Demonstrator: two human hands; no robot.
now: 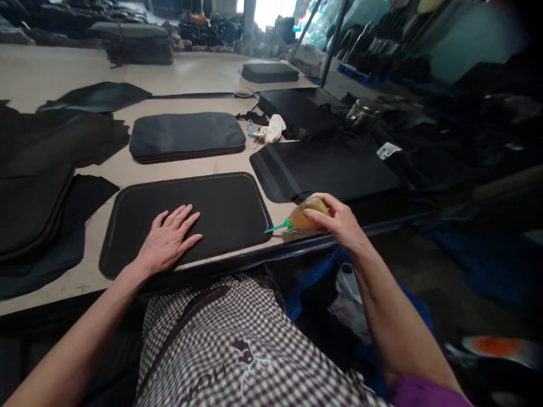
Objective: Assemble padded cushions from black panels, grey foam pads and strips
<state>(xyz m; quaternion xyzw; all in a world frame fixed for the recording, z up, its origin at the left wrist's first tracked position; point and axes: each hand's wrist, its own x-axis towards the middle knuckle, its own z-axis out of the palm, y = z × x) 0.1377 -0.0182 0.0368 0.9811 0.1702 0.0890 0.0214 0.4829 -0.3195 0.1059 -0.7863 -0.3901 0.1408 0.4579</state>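
Note:
A black rounded panel (220, 206) lies flat at the table's front edge, with a thin pale line along its border. My left hand (172, 237) rests on it, palm down and fingers spread, holding nothing. In my right hand (333, 217) is a squeeze bottle (306, 213) of yellowish liquid, tilted to the left. Its thin green nozzle (276, 228) points at the panel's right edge, near the front corner; whether the tip touches cannot be made out.
Behind the panel sits a stack of dark rounded panels (186, 135). Black sheets (38, 209) cover the left side, and another dark panel (331, 167) lies at the right. A crumpled white cloth (274, 129) and a metal container (363, 111) are farther back.

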